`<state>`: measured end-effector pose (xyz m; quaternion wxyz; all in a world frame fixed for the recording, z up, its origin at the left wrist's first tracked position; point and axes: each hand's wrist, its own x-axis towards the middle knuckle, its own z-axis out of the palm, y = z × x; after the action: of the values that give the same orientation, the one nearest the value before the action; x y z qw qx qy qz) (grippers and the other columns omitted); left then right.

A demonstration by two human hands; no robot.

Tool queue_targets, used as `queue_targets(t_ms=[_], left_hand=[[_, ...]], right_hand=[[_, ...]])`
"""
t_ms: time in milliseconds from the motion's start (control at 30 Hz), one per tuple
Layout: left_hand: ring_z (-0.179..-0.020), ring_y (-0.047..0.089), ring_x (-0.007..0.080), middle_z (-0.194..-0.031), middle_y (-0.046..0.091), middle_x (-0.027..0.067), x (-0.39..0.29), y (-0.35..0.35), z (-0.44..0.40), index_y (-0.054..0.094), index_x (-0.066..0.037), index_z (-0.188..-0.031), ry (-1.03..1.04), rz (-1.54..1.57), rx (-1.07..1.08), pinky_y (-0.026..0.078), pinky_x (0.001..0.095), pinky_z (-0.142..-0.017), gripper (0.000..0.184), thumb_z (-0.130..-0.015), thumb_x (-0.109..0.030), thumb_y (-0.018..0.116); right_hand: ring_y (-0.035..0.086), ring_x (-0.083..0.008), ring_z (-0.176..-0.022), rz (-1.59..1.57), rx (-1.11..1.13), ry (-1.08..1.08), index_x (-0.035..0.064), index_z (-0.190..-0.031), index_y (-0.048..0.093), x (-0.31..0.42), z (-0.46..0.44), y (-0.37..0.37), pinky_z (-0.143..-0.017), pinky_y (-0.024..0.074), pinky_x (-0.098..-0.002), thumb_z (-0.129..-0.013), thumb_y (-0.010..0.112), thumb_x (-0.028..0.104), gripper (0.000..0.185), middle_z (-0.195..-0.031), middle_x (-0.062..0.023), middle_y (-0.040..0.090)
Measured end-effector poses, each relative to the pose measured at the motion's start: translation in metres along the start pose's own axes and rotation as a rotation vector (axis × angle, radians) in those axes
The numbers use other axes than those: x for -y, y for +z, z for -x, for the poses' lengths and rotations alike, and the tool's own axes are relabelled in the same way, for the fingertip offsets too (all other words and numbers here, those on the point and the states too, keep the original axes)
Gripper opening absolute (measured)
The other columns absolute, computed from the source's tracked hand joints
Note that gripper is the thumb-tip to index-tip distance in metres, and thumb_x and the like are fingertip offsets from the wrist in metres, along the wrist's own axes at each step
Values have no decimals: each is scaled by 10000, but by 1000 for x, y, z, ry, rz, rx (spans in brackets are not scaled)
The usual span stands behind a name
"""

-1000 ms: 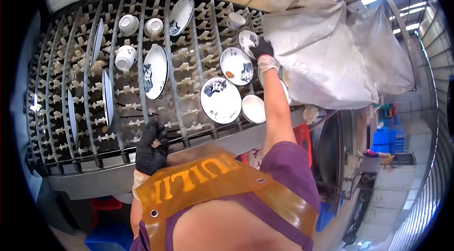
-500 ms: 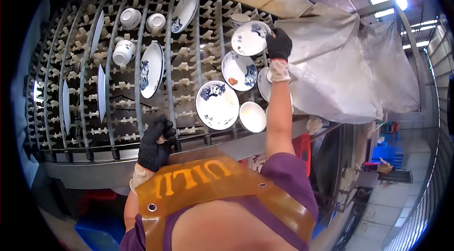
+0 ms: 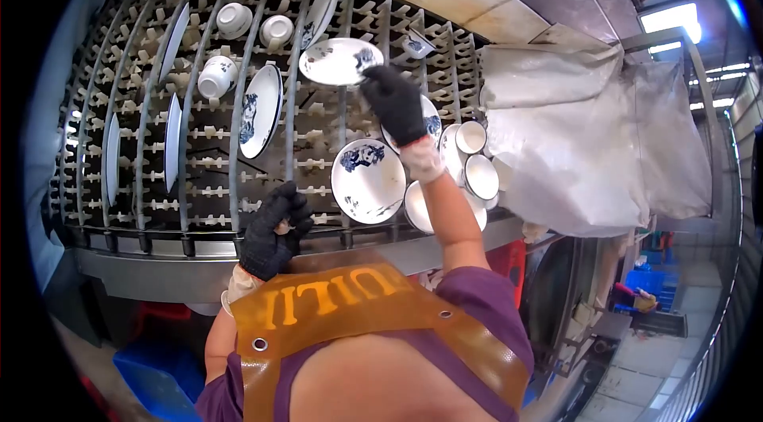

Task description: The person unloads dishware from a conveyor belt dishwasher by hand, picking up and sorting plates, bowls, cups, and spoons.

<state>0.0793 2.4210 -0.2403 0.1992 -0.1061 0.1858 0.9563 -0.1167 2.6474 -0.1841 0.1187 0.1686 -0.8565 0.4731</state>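
My right hand (image 3: 393,104), in a black glove, grips the right end of a white oval plate (image 3: 338,62) with blue decoration. The plate hangs tilted over the pegged rack. Beneath my right wrist, another blue-patterned plate (image 3: 431,118) is partly hidden. A round blue-patterned plate (image 3: 368,181) lies nearer to me. My left hand (image 3: 276,231), also black-gloved, rests at the rack's front edge with its fingers curled in and nothing visible in them. Farther left, an oval plate (image 3: 261,112) stands on edge between the rack's bars.
The pegged rack (image 3: 211,172) also bears upright plates (image 3: 172,144) and small bowls (image 3: 217,77). Several white bowls (image 3: 481,176) cluster at its right end, by a plastic sheet curtain (image 3: 564,136). A metal ledge (image 3: 159,275) runs along the front; a blue bin (image 3: 163,366) is below.
My right hand has moved left with the oval plate, from the right end toward the rack's middle. A small bowl at the back now shows fully. My left hand has barely moved.
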Motion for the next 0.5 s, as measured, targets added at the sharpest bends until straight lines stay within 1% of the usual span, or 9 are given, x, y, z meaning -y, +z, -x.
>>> queue_targets(t_ms=[33, 133, 167, 200, 233, 267, 367, 467, 500], left_hand=[[-973, 564, 204, -1099, 579, 75, 1, 11, -1, 518, -103, -1226, 8, 13, -7, 486, 337, -811, 325, -905, -142, 552], [-1058, 573, 255, -1154, 580, 113, -1, 38, -8, 526, -84, -1242, 21, 20, -115, 490, 379, -900, 336, -927, -201, 520], [-1059, 577, 261, -1156, 583, 124, 2, 32, -12, 535, -74, -1239, 59, -162, -110, 498, 376, -897, 338, -936, -221, 504], [-1049, 584, 254, -1149, 586, 128, 0, 19, -12, 545, -66, -1226, -80, 206, -78, 523, 357, -854, 328, -939, -218, 497], [-929, 617, 215, -1063, 612, 112, 5, 8, -10, 561, -65, -1197, -42, 138, -112, 544, 298, -697, 294, -935, -190, 514], [-929, 617, 215, -1063, 612, 112, 7, 7, -9, 561, -65, -1197, -31, 141, -114, 544, 298, -697, 294, -935, -190, 514], [-701, 583, 140, -908, 612, 50, 8, 22, -4, 592, -63, -1136, -64, 109, -196, 456, 252, -509, 251, -931, -196, 537], [-688, 579, 128, -891, 611, 42, 11, 23, 2, 599, -72, -1114, 2, -84, -250, 434, 230, -486, 231, -932, -200, 538], [-680, 575, 121, -880, 610, 36, 10, 22, 5, 601, -78, -1104, 19, -135, -250, 424, 219, -477, 221, -932, -203, 539]], right_hand=[[663, -164, -761, 6, 315, -161, 76, -1022, 648, 29, 30, 10, -718, 518, -294, -823, 655, 134, 208, -816, -92, 682], [639, -253, -902, -106, 625, -364, 95, -1187, 564, 99, 53, -1, -806, 492, -348, -789, 709, 251, 451, -1024, -160, 637], [627, -270, -928, 0, 592, -227, 76, -1188, 556, 89, 48, 2, -829, 480, -371, -778, 716, 265, 480, -1067, -172, 617], [620, -284, -940, 138, 433, -213, 63, -1184, 553, 67, 33, 6, -841, 473, -390, -765, 724, 276, 500, -1084, -179, 609], [612, -298, -951, 271, 281, -177, 50, -1179, 550, 46, 18, 10, -853, 465, -410, -753, 732, 287, 521, -1101, -186, 600], [609, -309, -948, 428, -4, -265, 43, -1169, 553, 17, -3, 13, -854, 463, -426, -740, 740, 295, 532, -1092, -188, 603], [612, -315, -946, 411, 123, 41, 50, -1167, 549, -60, -33, 23, -831, 479, -403, -713, 717, 249, 524, -1072, -189, 615], [658, -276, -821, 17, 333, 171, 62, -1011, 637, -62, -42, 12, -729, 515, -353, -688, 677, 225, 365, -883, -166, 664], [660, -261, -806, 25, 226, 161, 61, -998, 641, -48, -42, 11, -722, 515, -351, -686, 682, 222, 354, -870, -162, 667]])
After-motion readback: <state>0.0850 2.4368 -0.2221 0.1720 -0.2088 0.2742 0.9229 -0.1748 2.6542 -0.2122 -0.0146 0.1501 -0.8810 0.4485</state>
